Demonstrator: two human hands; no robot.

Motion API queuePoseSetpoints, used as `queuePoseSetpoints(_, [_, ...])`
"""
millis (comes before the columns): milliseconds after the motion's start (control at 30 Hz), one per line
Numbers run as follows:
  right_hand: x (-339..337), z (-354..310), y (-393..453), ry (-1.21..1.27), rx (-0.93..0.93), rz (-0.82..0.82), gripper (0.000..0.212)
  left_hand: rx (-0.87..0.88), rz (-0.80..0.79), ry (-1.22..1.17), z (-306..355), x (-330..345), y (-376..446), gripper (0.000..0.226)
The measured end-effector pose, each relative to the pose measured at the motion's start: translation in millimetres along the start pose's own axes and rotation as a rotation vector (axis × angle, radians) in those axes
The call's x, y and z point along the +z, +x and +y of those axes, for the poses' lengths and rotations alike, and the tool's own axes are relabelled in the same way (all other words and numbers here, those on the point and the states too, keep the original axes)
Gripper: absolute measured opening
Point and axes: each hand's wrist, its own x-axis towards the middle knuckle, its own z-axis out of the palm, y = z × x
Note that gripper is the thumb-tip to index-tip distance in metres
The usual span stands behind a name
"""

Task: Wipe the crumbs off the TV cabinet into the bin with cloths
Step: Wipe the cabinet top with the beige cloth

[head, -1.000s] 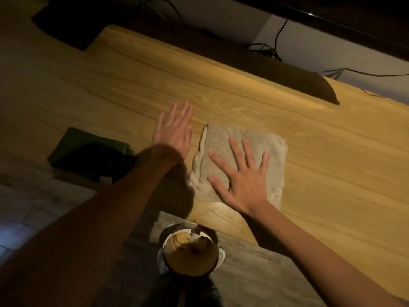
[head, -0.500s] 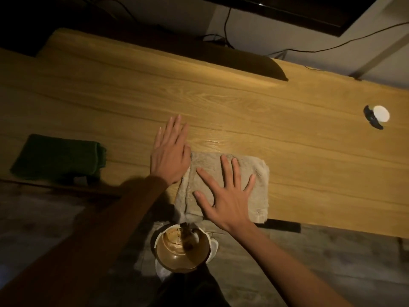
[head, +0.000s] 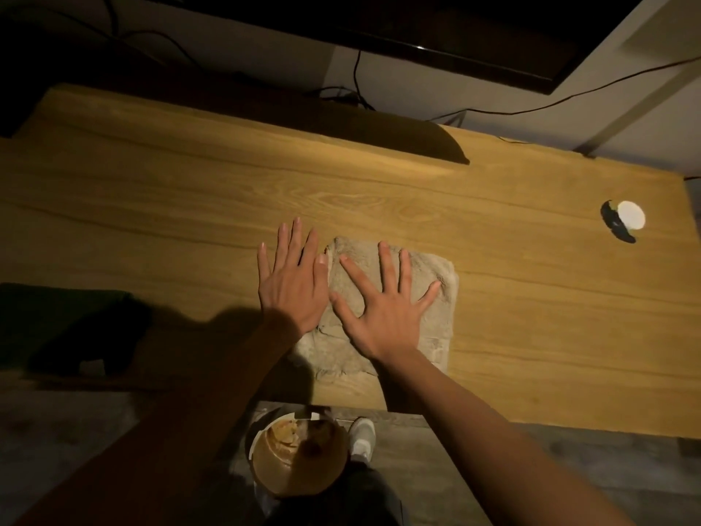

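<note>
A beige cloth lies flat on the wooden TV cabinet, near its front edge. My right hand presses on the cloth with fingers spread. My left hand lies flat on the wood, fingers straight, its edge touching the cloth's left side. A round bin with brown scraps inside stands on the floor just below the cabinet's front edge, under the cloth. A dark green cloth sits folded at the cabinet's left front, partly in my arm's shadow. Crumbs are too small to make out in the dim light.
A small white round object beside a dark piece rests at the cabinet's far right. A black TV hangs above, with cables trailing down the wall. A shoe shows on the floor next to the bin.
Both hands drew the beige cloth toward the front edge above the bin, then slid it a little way back up the cabinet top. The head view shifted right, revealing the cabinet's right end.
</note>
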Motion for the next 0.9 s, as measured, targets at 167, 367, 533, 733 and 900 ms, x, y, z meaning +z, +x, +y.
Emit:
queuePoseSetpoints(167, [-9.5,9.8,54.4,0.001,0.014,-0.015,0.059,0.033,-0.027,-0.028,17.6,-2.2,14.9,0.068])
queuePoseSetpoints(367, [-25.4,26.8,138.4,0.009,0.043,-0.012,0.064,-0.008,-0.008,0.054,36.7,8.5,18.1,0.074])
queuePoseSetpoints(533, [-39.7,41.7,215.2,-0.013,0.065,0.005,0.072,-0.017,0.108,0.117,39.9,18.4,22.5,0.079])
queuePoseSetpoints(733, [-52.6,56.1,281.3,-0.061,0.096,-0.095,0.108,0.010,0.221,0.141,41.3,25.6,25.3,0.079])
queuePoseSetpoints(900, [-54.2,58.6,281.1,-0.063,0.025,-0.095,0.103,-0.013,0.205,0.136,41.1,24.6,23.3,0.079])
